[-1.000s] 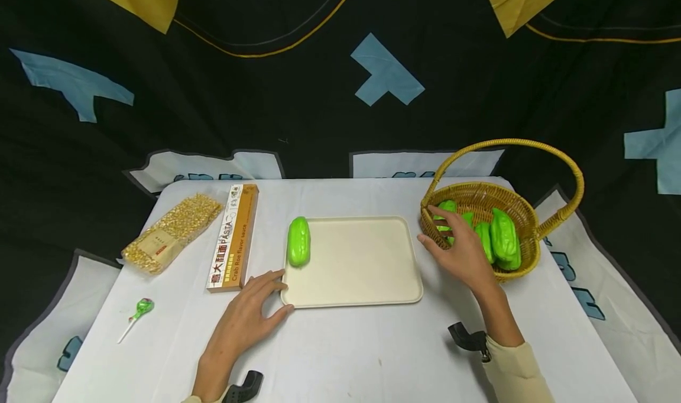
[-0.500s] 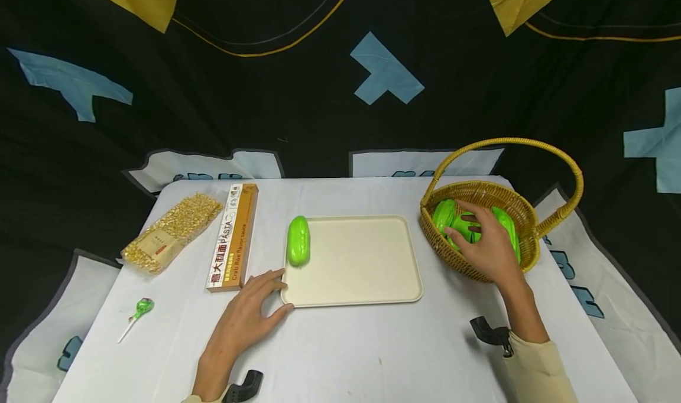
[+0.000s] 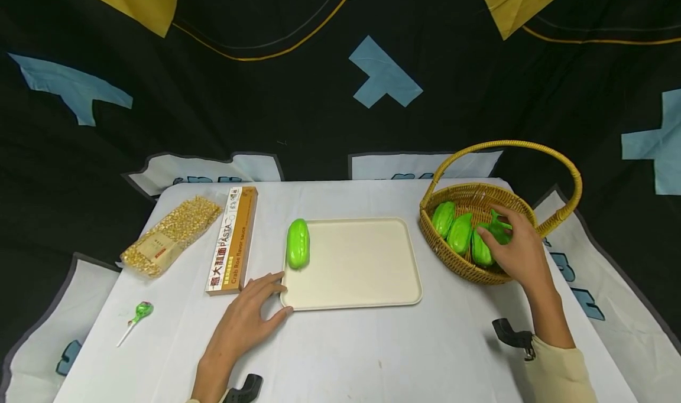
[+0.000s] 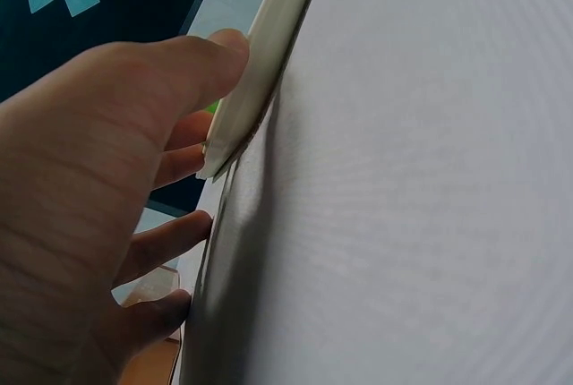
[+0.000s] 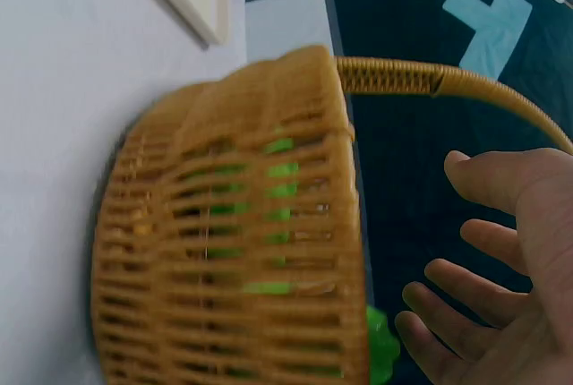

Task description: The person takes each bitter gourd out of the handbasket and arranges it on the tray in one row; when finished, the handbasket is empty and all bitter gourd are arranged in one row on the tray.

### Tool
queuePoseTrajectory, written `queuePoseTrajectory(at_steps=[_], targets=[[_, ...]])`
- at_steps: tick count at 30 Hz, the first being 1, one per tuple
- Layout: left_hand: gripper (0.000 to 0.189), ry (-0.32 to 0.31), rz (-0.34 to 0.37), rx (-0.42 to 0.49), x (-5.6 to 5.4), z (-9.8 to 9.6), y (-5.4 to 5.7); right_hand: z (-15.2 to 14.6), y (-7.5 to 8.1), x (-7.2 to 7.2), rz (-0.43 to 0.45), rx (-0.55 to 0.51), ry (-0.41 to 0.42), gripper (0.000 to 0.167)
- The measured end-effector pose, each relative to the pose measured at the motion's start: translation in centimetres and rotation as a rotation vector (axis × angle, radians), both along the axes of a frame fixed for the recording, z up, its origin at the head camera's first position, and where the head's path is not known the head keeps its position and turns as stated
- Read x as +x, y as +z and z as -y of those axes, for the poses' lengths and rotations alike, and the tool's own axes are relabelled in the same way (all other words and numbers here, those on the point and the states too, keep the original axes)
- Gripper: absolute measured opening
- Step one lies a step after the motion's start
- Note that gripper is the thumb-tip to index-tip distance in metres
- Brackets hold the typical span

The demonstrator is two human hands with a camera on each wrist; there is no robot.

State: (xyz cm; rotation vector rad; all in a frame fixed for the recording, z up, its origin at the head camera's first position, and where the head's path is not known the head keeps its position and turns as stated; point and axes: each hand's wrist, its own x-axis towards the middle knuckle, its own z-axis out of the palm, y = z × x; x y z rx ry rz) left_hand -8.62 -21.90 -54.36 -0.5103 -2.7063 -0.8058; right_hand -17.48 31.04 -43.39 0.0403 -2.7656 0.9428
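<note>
My left hand rests at the near left corner of a cream rectangular tray. In the left wrist view its thumb touches the tray's rim, with the fingers loosely spread. A glossy green elongated vegetable lies along the tray's left side. At the right, my right hand hovers over the wicker basket, fingers apart and gently bent. Several lobed green vegetables lie inside; one under the hand is partly hidden. The right wrist view shows nothing between the fingers.
The basket's tall handle arches above it, behind the right hand. A pasta box, a bag of yellow corn kernels and a green lollipop lie left of the tray. A dark cloth hangs behind the table.
My right hand has moved rightward across the basket, from its left rim to its right side, uncovering the green vegetables on the left. The left hand and tray stay put.
</note>
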Motion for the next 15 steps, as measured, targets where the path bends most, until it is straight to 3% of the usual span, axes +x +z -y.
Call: queuePoseTrajectory(at_steps=[15], targets=[[0.043, 0.003, 0.002, -0.001, 0.1, -0.1, 0.2, -2.2, -1.1, -0.6, 0.015, 0.081, -0.071, 0.065]])
